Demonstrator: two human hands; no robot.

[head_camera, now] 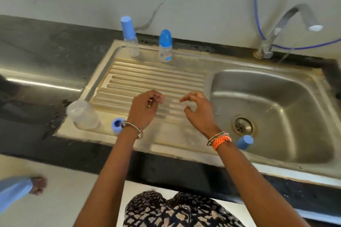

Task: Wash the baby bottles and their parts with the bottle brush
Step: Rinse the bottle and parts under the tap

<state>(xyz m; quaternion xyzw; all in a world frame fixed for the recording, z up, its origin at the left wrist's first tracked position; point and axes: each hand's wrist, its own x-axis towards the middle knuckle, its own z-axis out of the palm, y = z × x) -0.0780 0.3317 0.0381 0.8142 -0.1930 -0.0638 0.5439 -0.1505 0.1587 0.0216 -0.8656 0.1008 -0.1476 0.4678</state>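
hovering mid-frame over drainboard (147, 77): left hand (143, 110) and right hand (200, 111), fingers loosely curled, holding nothing; bare ribbed steel between them, basin (276, 101) to right.

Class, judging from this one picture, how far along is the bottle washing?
Looks done: two capped bottles stand behind the drainboard. In hand: nothing; the left hand and right hand hover empty. Left: an open bottle, a ring and a cap. No brush shows.

Motion blur smears both hands (200, 110), and the frame's left edge crops a blue sleeve (13, 190).
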